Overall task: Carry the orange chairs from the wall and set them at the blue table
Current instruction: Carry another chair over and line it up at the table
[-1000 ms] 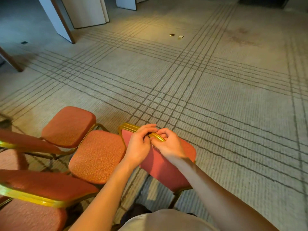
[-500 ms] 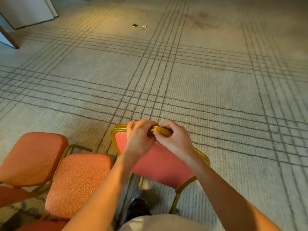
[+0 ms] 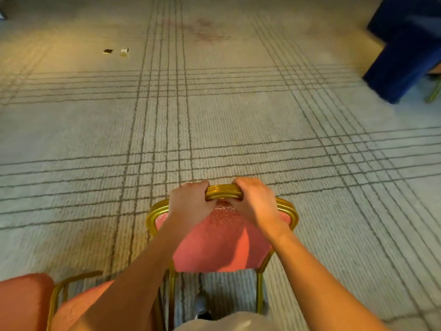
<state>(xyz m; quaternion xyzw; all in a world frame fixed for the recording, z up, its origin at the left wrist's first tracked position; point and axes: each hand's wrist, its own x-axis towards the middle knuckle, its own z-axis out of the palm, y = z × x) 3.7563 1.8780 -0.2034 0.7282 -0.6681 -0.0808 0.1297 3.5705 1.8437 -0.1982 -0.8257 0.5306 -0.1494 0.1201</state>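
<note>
- Head view, the only one here: the orange chair point(image 3: 222, 237) is dead centre in the lower half. Its back is turned toward the person, reddish-orange padding inside a gold rail point(image 3: 223, 191).
- The left hand point(image 3: 191, 201) is curled over the top of that rail just left of the middle, and the right hand point(image 3: 255, 204) is curled over it just right of the middle. Both are gripping it, knuckles up.
- The hands are close together but not touching. A short stretch of bare gold rail shows between them.
- Both forearms come up from the bottom edge and meet at the rail, so the chair is straight out in front of the person.
- The chair's rear legs point(image 3: 259, 290) show below the backrest. I honestly can't tell if the feet are on the carpet or off it, since the bottom ends are cut off by the person's shirt point(image 3: 226, 322).
- A dark shoe point(image 3: 202, 306) peeks through the gap between those legs.
- The blue table point(image 3: 405, 56) is up in the top right corner, draped in dark blue cloth down to the floor. It's blurry and well apart from the chair and hands.
- Two more orange seats point(image 3: 23, 299) sit in the bottom left corner, and the nearer one is just beside the left forearm.
- The carpet point(image 3: 71, 130) is beige with dark grid lines. There are two small floor plates point(image 3: 107, 51) far up on the left and a faint reddish stain point(image 3: 202, 32) near the top.
</note>
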